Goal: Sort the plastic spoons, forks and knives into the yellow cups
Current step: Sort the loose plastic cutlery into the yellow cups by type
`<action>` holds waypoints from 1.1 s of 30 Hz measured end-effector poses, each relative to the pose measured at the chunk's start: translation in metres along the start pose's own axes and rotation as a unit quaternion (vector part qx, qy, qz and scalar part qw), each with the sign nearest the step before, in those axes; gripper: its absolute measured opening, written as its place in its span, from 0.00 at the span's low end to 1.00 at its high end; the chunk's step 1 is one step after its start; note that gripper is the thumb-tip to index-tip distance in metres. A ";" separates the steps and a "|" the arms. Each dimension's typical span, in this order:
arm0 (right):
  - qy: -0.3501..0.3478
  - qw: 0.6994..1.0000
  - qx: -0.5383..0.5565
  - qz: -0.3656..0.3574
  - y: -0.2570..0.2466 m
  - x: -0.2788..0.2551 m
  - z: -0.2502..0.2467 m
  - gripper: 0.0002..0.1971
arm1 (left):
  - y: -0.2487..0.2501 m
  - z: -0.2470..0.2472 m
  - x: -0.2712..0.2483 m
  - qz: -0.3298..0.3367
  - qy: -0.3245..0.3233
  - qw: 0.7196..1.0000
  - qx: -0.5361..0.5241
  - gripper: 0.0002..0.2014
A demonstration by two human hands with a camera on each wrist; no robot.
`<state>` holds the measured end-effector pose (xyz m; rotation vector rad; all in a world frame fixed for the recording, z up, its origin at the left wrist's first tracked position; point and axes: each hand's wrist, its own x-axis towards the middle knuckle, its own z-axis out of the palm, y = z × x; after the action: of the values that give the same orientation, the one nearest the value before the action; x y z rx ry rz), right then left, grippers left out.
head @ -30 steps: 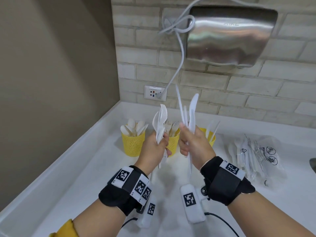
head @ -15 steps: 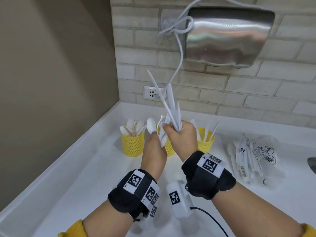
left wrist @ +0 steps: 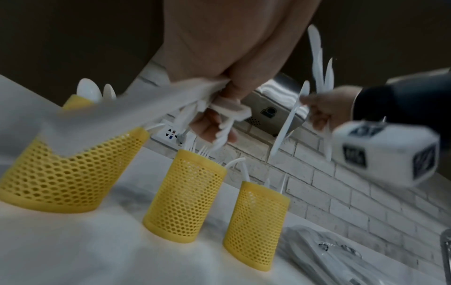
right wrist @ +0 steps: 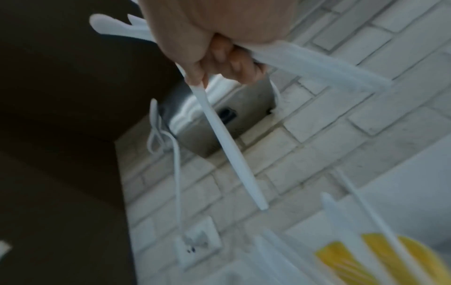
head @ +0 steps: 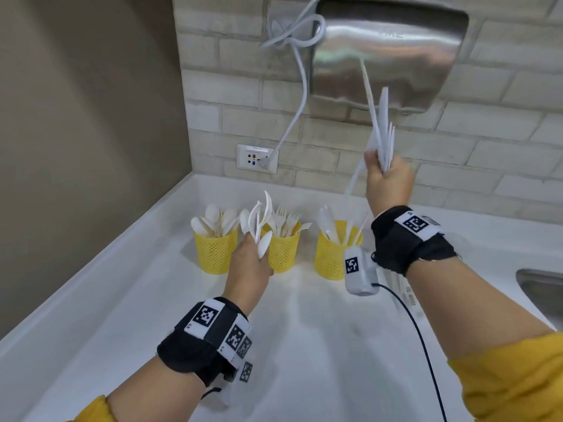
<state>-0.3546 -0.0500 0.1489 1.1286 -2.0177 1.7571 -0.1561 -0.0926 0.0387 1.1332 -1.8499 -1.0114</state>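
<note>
Above three yellow cups (head: 281,251), left hand (head: 248,266) grips spoons (head: 259,222), right hand (head: 388,181) knives (head: 382,132)

Three yellow perforated-mesh plastic cups (head: 215,252) looked matt. White plastic cutlery (head: 382,138) had a smooth, slightly glossy finish. Brushed steel wall-mounted dryer box (head: 393,53) was shiny w/ soft reflections. Pale brick wall (head: 487,141) looked rough, matt. White countertop (head: 304,345) was smooth, semi-gloss. Black wrist straps (head: 405,248) were prob. cloth; clear bag (left wrist: 341,248) was crinkly plastic film.
</note>
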 end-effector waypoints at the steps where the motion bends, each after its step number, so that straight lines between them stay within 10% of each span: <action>1: -0.010 1.000 -0.022 -0.006 0.012 -0.001 0.004 0.13 | 0.002 0.001 0.000 0.003 0.002 1.000 -0.012 0.09; 15: 0.007 0.954 0.226 0.198 0.046 0.008 0.037 0.17 | -0.003 -0.003 0.010 -0.005 0.012 0.994 -0.112 0.08; 20: -0.105 0.956 0.182 0.203 0.086 -0.012 0.052 0.02 | 0.002 -0.003 0.010 -0.021 -0.058 0.977 -0.206 0.04; 24: -0.177 0.944 0.155 0.231 0.099 -0.020 0.056 0.21 | 0.007 -0.011 0.009 -0.056 -0.146 0.939 -0.308 0.07; 29: -0.068 0.996 0.054 0.024 0.071 -0.021 0.048 0.18 | 0.010 -0.017 0.010 -0.088 -0.234 0.863 -0.439 0.09; 33: -0.208 0.961 0.123 -0.132 0.027 -0.043 0.038 0.09 | 0.013 -0.021 0.010 -0.113 -0.285 0.825 -0.474 0.08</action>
<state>-0.3327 -0.0690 0.0925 1.8863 -1.7663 1.7785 -0.1455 -0.1028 0.0614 0.4318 -1.2504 -2.2541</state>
